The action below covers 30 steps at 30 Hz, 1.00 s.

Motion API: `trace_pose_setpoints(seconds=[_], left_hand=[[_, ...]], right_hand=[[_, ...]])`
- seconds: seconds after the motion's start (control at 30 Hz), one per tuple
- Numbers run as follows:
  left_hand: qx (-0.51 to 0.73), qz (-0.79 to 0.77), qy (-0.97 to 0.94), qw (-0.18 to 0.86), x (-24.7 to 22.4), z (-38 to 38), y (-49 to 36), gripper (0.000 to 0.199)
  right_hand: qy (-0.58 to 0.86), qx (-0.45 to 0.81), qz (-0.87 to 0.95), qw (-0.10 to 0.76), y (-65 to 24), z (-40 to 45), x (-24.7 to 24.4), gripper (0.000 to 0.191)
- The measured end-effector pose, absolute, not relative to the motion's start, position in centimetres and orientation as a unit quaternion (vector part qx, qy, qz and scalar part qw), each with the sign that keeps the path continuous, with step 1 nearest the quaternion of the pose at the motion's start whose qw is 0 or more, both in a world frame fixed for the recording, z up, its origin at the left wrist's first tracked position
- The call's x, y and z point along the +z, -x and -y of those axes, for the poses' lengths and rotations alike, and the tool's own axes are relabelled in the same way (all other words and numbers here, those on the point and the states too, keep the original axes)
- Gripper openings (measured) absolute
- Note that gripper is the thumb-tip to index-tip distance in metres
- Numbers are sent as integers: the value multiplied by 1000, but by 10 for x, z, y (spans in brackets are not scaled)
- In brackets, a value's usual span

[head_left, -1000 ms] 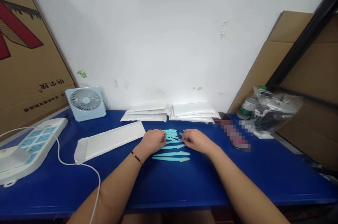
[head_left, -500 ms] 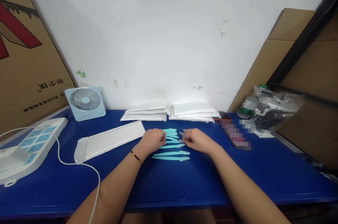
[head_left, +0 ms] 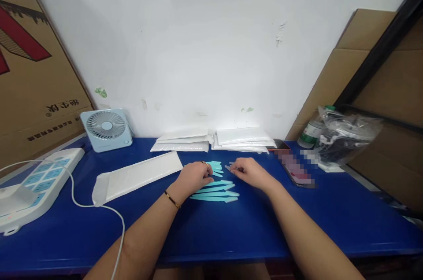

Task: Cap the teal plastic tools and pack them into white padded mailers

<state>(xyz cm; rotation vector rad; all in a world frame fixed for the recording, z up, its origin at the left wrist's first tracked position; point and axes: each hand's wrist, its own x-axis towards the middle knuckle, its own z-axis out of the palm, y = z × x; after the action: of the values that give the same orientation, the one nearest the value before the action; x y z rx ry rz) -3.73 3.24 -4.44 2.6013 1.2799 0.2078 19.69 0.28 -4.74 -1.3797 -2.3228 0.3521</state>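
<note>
Several turquoise sticks with pale tips (head_left: 214, 193) lie side by side on the blue table (head_left: 211, 236). Beyond them is a tighter group of turquoise pieces (head_left: 216, 168), partly covered by my left hand (head_left: 195, 175). My left hand's fingers are curled at the left of that group; what they hold, if anything, is hidden. My right hand (head_left: 248, 171) is at the right, its fingers pinched by small pale, translucent tips (head_left: 228, 167). Whether it grips one of them is too small to tell.
A white padded envelope (head_left: 139, 176) lies to the left, with stacked white envelopes (head_left: 243, 137) by the wall. A fan (head_left: 106, 128), power strip (head_left: 41, 183) and cable are on the left. A phone (head_left: 295, 170), bottle (head_left: 310, 134) and plastic-wrapped item (head_left: 343, 139) are on the right.
One more turquoise stick now shows in the nearer row. My left hand has shifted slightly right and nearer, and my right hand has moved a little away from me and right.
</note>
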Motion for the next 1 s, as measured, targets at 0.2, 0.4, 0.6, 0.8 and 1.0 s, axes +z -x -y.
trace_pose_setpoints(seconds=[0.2, 0.4, 0.6, 0.8, 1.0], left_hand=[[65, -465, -880, 76, -46, -42, 44, 12], [77, -464, -879, 72, -48, -41, 42, 8], [96, -467, -877, 65, -43, -40, 41, 9], [123, -467, -874, 61, -42, -40, 40, 8], [135, -430, -891, 56, -43, -37, 38, 8]], right_hand=[[575, 34, 801, 164, -193, -13, -61, 13], [591, -3, 794, 142, -183, -12, -62, 9], [538, 148, 798, 226, -192, -5, -55, 10], [517, 211, 792, 246, -190, -3, -52, 9], [487, 213, 804, 268, -183, -3, -54, 14]])
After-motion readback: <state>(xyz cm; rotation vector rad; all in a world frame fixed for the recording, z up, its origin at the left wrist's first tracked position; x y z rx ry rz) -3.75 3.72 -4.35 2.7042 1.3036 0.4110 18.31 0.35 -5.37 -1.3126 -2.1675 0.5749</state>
